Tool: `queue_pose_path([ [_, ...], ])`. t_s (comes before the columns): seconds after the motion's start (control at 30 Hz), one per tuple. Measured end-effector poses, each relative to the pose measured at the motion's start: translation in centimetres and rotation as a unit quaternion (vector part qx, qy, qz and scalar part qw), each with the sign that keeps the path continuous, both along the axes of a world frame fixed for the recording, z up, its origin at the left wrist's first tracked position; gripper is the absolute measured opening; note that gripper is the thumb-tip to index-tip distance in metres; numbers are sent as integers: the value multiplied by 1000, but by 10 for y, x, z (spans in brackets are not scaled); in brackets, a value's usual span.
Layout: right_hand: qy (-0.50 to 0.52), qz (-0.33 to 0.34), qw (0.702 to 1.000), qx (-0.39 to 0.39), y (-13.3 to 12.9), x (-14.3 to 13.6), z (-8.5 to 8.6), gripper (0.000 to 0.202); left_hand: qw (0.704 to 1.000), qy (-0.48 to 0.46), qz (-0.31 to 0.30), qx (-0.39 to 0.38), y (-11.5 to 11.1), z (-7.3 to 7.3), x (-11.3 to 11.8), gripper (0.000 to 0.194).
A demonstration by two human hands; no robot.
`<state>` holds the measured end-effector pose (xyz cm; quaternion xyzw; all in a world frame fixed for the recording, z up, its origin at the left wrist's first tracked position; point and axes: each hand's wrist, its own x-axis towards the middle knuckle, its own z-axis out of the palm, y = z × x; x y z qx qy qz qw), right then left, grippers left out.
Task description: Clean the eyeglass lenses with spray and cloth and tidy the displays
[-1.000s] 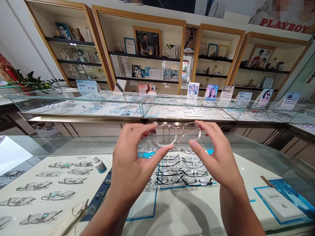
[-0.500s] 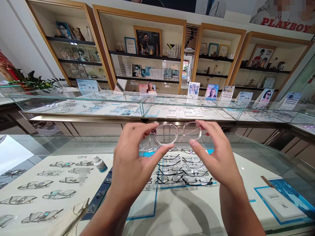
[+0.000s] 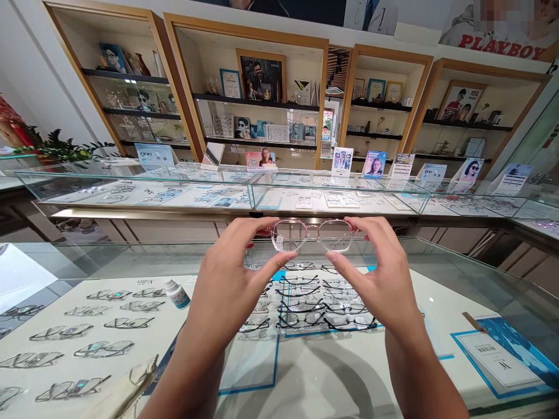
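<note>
Glasses (image 3: 323,234) are up in the air ahead of me, over the near counter (image 3: 336,372), held between my two hands, with clear lenses and pinkish tops to the rims. My left hand (image 3: 233,270) grasps them at the left outer corner, and my right hand (image 3: 382,276) grasps the right one the same way. My thumbs point inward just under the lenses; I cannot tell whether their tips touch the rims. The frame sits nearly level, and small print shows on the lenses.

Below and beyond my wrists, dark frames (image 3: 301,319) lie in two columns at the middle of the counter. To my left, more frames (image 3: 102,348) lie in rows, with a small white bottle (image 3: 177,294) near my left forearm and a pale pouch (image 3: 131,387) in the lower corner. Off to my right lies a card (image 3: 489,358) with a blue border. Across from me runs a glass case (image 3: 251,196) topped with signs (image 3: 343,162), and behind it stand wood-edged shelves (image 3: 257,96).
</note>
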<state>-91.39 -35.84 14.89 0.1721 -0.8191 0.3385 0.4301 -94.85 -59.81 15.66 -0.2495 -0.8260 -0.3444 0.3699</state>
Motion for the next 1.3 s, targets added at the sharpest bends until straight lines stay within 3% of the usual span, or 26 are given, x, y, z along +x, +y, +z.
queue_pose_path([
  [0.73, -16, 11, 1000, -6, -1, 2, 0, 39, 999, -21, -19, -20, -5, 0, -4, 42],
  [0.93, -26, 28, 999, -14, -1, 4, 1, 59, 998, 60, -12, -11, 1, 3, 0, 39],
  [1.1, -23, 52, 998, 13, -2, 2, 1, 30, 988, 142, -16, -61, 4, 3, 0, 41],
  [1.3, -37, 56, 997, 33, -1, -1, -1, 15, 985, 140, -25, -96, 6, 0, 1, 40],
])
